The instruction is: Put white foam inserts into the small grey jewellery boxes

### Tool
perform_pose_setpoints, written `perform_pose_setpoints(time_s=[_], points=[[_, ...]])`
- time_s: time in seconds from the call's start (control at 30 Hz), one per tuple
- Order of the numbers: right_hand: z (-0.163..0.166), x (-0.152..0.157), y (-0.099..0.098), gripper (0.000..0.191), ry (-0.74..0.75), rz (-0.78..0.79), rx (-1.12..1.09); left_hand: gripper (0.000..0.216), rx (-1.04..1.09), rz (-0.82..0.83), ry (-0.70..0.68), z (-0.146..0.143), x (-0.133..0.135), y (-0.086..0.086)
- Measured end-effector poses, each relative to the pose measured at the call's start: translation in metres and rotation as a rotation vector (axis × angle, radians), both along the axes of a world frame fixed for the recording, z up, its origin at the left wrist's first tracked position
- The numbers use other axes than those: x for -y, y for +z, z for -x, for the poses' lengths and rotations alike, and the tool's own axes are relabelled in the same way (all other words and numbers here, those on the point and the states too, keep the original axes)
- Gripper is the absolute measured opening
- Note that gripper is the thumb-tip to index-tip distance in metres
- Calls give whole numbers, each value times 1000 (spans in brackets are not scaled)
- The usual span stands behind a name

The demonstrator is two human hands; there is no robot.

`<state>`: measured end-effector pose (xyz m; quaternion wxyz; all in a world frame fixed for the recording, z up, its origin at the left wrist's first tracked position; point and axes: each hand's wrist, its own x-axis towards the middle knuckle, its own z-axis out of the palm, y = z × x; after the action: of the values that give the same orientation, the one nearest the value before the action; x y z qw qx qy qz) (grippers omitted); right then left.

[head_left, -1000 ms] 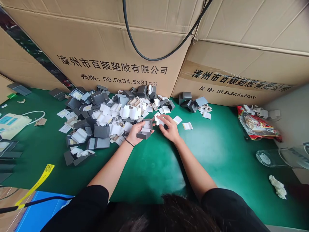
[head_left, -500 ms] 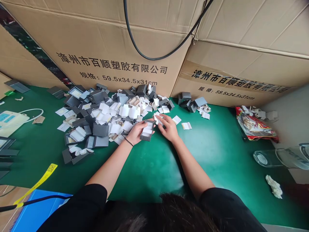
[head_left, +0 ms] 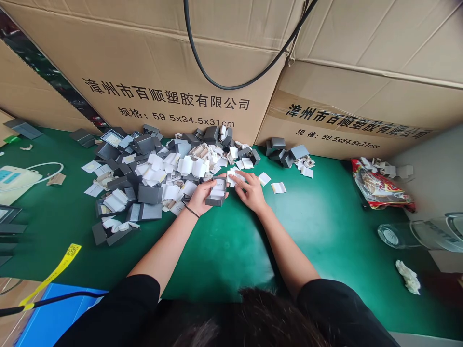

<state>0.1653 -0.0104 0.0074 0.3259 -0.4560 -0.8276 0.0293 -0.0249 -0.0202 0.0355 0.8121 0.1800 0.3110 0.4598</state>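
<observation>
My left hand point(head_left: 200, 196) grips a small open grey box point(head_left: 217, 191) with a white lining, held just above the green table point(head_left: 231, 241). My right hand point(head_left: 250, 191) pinches a small white insert point(head_left: 231, 177) right beside the box's far edge. Both hands sit at the near right edge of a big pile of grey boxes and white inserts point(head_left: 159, 173).
Large cardboard cartons point(head_left: 173, 72) stand along the back, with a black cable point(head_left: 231, 86) hanging over them. A few grey boxes point(head_left: 285, 152) lie at the back right. A snack bag point(head_left: 379, 188), a clear jar point(head_left: 415, 233) and crumpled tissue point(head_left: 408, 277) lie right. A yellow strip point(head_left: 54, 272) lies left.
Both hands stayed together at the pile's edge. The right hand brought the white insert a little closer to the open box; the view shifted slightly.
</observation>
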Motion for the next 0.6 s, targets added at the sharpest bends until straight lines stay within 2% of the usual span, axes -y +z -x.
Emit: perform_pose_setpoints(time_s=[0.27,0.6], points=[[-2,0,1,35,1,-55,91,35,16,-17,-19,4,-2,-6],[-3,0,-1,36,7,0,206,30,7,-95,-32,3,-2,-12]])
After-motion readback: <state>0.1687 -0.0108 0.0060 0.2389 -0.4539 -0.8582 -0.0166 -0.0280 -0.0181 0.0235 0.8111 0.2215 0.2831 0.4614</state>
